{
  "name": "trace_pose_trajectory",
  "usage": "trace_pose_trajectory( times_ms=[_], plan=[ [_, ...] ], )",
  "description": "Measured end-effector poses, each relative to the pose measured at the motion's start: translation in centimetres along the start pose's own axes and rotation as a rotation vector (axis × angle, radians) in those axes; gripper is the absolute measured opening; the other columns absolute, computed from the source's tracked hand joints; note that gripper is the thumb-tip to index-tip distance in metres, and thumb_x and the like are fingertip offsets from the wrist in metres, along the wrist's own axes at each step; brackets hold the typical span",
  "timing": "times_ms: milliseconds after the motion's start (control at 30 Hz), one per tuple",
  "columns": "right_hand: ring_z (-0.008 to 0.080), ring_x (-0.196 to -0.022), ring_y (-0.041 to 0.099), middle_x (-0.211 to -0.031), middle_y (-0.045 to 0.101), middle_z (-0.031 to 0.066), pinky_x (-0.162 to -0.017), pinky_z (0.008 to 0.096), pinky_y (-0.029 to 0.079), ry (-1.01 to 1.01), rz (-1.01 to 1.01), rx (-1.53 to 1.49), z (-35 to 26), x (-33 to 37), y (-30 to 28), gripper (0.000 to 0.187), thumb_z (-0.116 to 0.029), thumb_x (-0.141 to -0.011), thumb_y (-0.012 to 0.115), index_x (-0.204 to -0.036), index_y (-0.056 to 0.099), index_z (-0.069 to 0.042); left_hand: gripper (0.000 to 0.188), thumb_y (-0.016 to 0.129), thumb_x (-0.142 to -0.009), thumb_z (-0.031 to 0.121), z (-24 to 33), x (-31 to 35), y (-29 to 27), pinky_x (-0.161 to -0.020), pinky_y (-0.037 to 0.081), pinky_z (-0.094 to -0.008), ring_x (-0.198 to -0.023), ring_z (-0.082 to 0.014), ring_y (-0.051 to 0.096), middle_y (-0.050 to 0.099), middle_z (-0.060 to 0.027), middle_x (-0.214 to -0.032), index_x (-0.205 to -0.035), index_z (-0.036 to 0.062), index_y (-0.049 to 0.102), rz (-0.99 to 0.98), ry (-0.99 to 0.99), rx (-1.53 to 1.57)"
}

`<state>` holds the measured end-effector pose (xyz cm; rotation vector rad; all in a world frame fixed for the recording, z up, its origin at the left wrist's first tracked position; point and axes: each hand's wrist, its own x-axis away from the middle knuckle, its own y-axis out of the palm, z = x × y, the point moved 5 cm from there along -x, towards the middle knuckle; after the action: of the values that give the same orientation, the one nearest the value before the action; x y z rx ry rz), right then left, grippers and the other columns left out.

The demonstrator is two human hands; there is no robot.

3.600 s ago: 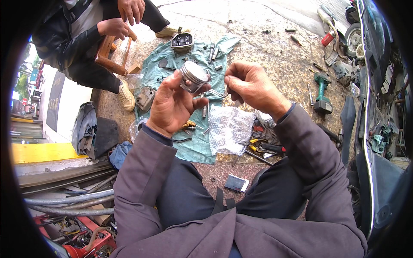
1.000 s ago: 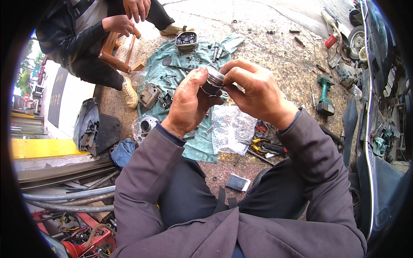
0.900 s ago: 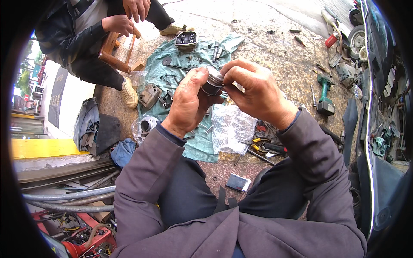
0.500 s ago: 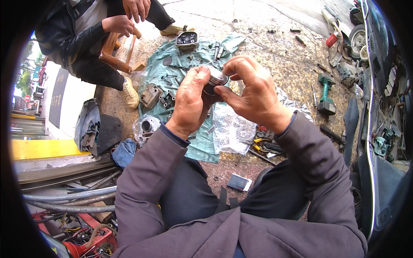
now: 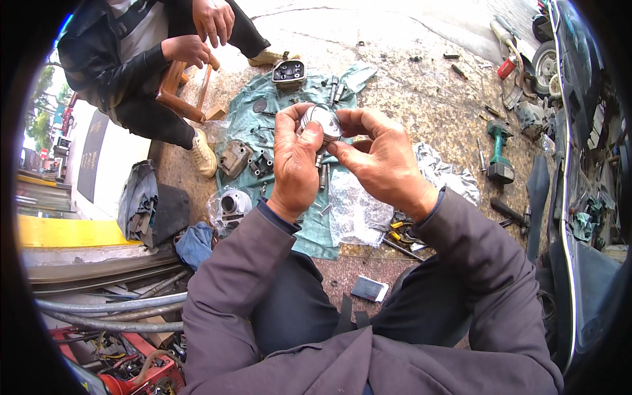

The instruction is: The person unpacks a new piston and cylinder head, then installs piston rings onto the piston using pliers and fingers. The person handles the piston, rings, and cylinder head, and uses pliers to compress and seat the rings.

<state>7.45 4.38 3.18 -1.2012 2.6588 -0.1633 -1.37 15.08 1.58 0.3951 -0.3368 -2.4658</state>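
A round silver engine piston, grooved around its side, is held up in front of me above a green cloth. My left hand is closed around its left side, thumb pressed against it. With bent index finger and thumb, my right hand grips the opposite rim. Whether a thin ring lies between those right fingertips is too small to tell. Below, bolts and metal pins lie on the cloth, beside a dull metal cylinder head and a finned cylinder in clear plastic.
Clear plastic wrap lies below my right hand, near yellow-handled tools. To the right rests a green cordless drill. A cover-like engine part stands at the cloth's far edge. Another person sits at the far left by a wooden stool.
The piston has turned so its shiny flat top faces me more. My left thumb now lies across it, and my right hand has come slightly lower along its rim.
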Motion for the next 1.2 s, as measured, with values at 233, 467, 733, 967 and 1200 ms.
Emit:
trace_pose_trajectory(
  times_ms=[233,467,733,967,1200],
  plan=[
    [0.0087,-0.086,0.062,-0.094,0.064,0.0047,-0.078,0.0256,0.054,-0.033,0.008,0.010,-0.4,0.2,0.7,0.038,0.000,-0.083,0.074,-0.118,0.061,0.005,0.023,0.044,-0.099,0.019,0.3,-0.4,-0.5,-0.080,0.049,-0.0259,-0.087,-0.0116,0.058,0.057,-0.0066,-0.100,-0.115,0.0017,0.046,0.070,0.009,0.047],
    [0.0156,-0.089,0.067,-0.097,0.068,0.0106,-0.080,0.0292,0.055,-0.085,0.036,0.006,-0.6,0.2,1.4,0.037,-0.001,-0.081,0.073,-0.116,0.063,0.005,0.017,0.042,-0.095,0.013,0.7,-0.8,-1.0,-0.076,0.050,-0.0268,-0.082,-0.0120,0.059,0.058,-0.0069,-0.094,-0.104,0.0021,0.051,0.110,0.050,0.050],
    [0.0244,-0.090,0.072,-0.098,0.070,0.0189,-0.081,0.0333,0.057,-0.075,0.005,-0.113,-0.1,0.1,2.2,0.036,-0.004,-0.077,0.074,-0.110,0.065,0.005,0.014,0.044,-0.093,0.011,0.9,-1.0,-1.7,-0.066,0.048,-0.0234,-0.072,-0.0068,0.053,0.058,-0.0034,-0.084,-0.093,0.0017,0.055,0.188,0.086,0.064],
    [0.0155,-0.098,0.067,-0.106,0.069,0.0121,-0.088,0.0294,0.053,-0.009,-0.118,-0.136,0.2,0.2,2.5,0.041,-0.001,-0.081,0.071,-0.120,0.060,0.006,0.024,0.040,-0.092,0.012,1.5,-0.7,-1.4,-0.067,0.047,-0.0228,-0.071,-0.0082,0.054,0.059,-0.0041,-0.084,-0.096,-0.0003,0.060,0.241,0.033,0.063],
    [0.0165,-0.094,0.069,-0.102,0.071,0.0150,-0.084,0.0301,0.055,0.011,-0.136,-0.267,0.4,0.1,2.5,0.040,-0.008,-0.078,0.072,-0.114,0.063,0.008,0.036,0.035,-0.092,0.015,1.9,-0.5,-0.9,-0.071,0.049,-0.0243,-0.078,-0.0108,0.059,0.063,-0.0073,-0.090,-0.100,-0.0046,0.063,0.110,-0.035,-0.042]
  ],
)
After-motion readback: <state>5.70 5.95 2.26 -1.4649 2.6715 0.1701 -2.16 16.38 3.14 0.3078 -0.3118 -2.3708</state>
